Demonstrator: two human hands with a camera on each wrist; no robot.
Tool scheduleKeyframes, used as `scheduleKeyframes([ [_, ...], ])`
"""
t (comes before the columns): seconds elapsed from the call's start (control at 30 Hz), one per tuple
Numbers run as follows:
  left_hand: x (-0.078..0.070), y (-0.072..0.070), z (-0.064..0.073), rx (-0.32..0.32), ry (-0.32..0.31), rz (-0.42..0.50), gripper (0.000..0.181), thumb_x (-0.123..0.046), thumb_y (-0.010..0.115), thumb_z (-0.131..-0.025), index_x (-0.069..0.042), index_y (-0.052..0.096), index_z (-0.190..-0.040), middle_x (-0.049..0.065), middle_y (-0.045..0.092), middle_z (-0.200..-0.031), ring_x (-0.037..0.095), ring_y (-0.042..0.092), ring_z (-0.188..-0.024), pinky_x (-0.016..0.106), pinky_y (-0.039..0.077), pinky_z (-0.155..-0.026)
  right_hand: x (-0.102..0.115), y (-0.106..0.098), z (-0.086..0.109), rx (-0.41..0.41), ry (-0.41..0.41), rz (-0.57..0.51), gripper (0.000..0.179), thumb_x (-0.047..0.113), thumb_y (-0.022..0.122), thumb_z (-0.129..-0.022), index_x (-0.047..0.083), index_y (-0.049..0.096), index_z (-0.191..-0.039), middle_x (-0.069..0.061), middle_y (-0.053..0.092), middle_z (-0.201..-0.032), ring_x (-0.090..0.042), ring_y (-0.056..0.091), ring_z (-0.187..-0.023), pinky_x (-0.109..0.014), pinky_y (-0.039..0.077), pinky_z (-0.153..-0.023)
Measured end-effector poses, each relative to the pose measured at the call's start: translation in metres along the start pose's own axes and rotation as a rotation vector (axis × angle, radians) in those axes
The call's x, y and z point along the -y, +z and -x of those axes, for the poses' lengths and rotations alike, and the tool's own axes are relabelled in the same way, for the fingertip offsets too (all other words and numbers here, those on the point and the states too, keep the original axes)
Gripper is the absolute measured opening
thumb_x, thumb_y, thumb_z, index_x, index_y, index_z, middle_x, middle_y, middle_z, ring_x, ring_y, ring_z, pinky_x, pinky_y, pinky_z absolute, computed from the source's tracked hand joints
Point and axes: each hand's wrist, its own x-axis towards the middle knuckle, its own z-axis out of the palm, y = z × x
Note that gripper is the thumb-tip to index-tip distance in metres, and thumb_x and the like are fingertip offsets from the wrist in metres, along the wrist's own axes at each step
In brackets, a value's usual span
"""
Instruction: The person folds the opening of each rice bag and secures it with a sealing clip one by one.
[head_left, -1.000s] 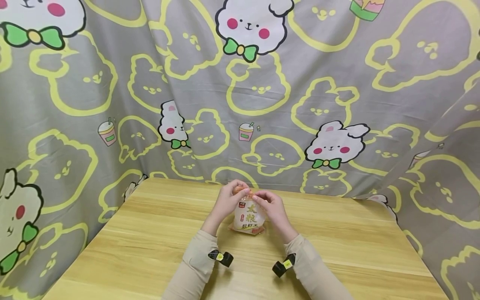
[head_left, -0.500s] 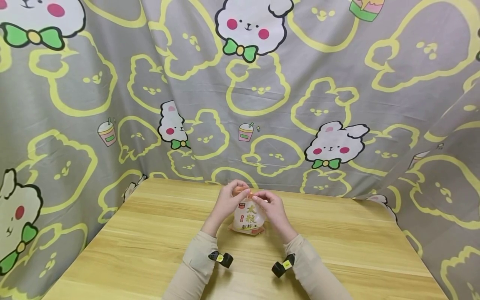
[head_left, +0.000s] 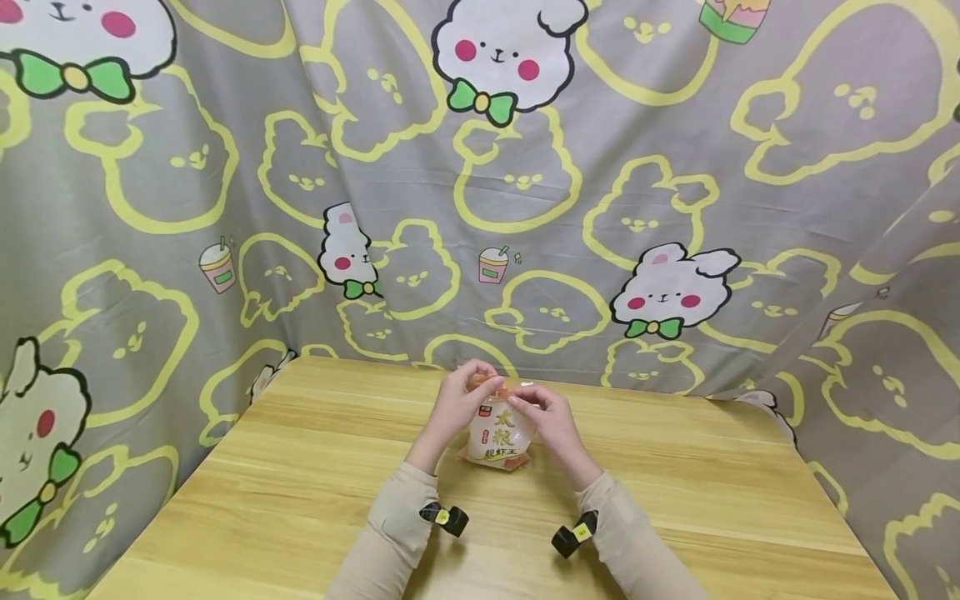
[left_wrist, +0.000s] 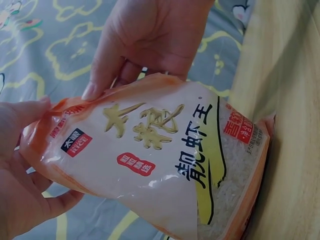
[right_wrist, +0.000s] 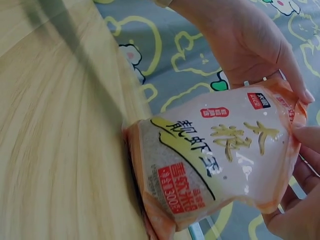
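Note:
A small plastic bag of rice (head_left: 501,437) with orange edges and gold lettering stands on the table, its grains showing through a clear lower corner in the left wrist view. My left hand (head_left: 456,402) pinches the top left of the bag, thumb in front and fingers behind. On the other side my right hand (head_left: 549,417) pinches the top right edge, thumb on the front. Between the two thumbs the orange top strip (right_wrist: 292,100) looks crumpled. Most fingertips are hidden behind the bag.
The wooden table (head_left: 300,467) reaches back to a grey patterned curtain (head_left: 420,167) that hangs behind it and on both sides. Black wrist cameras are strapped to both sleeves (head_left: 401,508).
My right hand and forearm have shifted slightly to the right, and a small white patch now shows above the right fingers. The left hand keeps its hold, and the bag stays in place.

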Motion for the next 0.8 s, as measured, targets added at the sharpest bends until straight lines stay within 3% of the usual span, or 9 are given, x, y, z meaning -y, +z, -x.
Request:
scheduleKeyframes([
  [0.57,-0.0007,0.0033,0.0014,-0.021,-0.006,0.029,0.014,-0.023,0.066,-0.093,-0.009,0.063,-0.092,0.012,0.073,-0.099,0.027,0.071,-0.099,0.039,0.056,-0.085,-0.0048,-0.0049,0.0017,0.003,0.019,0.0,0.018,0.011,0.073,-0.086,-0.002,0.07,-0.098,0.0,0.067,-0.089,-0.008,0.06,-0.083,-0.021,0.05,-0.071],
  [0.8,0.0009,0.0081,0.0018,-0.049,-0.05,0.075,0.016,-0.02,0.066,-0.093,-0.004,0.064,-0.095,0.016,0.072,-0.101,0.029,0.07,-0.099,0.038,0.055,-0.085,-0.0064,-0.0072,0.0028,0.014,0.002,0.022,0.021,0.012,0.073,-0.086,-0.003,0.069,-0.1,-0.007,0.069,-0.093,-0.007,0.059,-0.083,-0.021,0.051,-0.071],
])
